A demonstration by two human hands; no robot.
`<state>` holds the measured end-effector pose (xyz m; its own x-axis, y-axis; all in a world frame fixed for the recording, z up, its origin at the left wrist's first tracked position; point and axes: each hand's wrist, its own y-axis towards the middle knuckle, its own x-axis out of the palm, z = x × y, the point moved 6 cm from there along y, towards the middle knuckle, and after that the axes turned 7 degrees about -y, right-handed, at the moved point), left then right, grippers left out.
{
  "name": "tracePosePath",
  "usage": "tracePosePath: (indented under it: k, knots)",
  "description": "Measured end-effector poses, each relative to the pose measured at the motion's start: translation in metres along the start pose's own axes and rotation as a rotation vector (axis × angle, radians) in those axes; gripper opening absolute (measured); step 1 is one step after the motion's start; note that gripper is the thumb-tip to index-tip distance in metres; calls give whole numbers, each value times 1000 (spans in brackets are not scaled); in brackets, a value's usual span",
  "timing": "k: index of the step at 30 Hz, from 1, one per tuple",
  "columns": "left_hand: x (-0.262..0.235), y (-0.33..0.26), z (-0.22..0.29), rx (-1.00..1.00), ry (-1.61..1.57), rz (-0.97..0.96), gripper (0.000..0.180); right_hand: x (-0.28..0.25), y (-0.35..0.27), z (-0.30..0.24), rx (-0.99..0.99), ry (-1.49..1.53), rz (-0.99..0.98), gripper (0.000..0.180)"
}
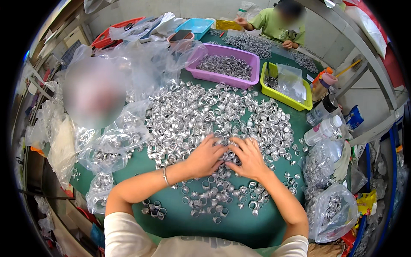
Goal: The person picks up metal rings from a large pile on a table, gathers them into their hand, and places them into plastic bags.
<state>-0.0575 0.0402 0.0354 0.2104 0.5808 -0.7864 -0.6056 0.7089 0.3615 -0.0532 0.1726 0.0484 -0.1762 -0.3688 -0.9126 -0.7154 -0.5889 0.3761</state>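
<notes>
A wide heap of silver-coloured rings covers the middle of the green table. My left hand reaches into the near side of the heap, its fingers bent round some rings. Facing it, almost touching, my right hand curls its fingers and thumb about rings from the other side. Both sets of fingertips are partly hidden among the rings. A looser scatter of rings lies between my forearms, and a small cluster sits by my left forearm.
Behind the heap stand a purple basin of rings and a yellow-green tray. Clear plastic bags crowd the left; bottles and bagged rings line the right. Across the table, a person in green sits by more rings.
</notes>
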Motion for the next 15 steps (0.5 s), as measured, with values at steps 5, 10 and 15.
tracePosePath:
  k: [5, 10, 15]
  knots:
    - [4, -32, 30, 59, 33, -108, 45, -2, -30, -15, -6, 51, -91, 38]
    - [-46, -35, -2, -187, -57, 108, 49, -7, -14, -6, 127, 148, -78, 30]
    - [-97, -52, -127, -741, 518, 441, 52, 20, 38, -26, 119, 88, 23, 46]
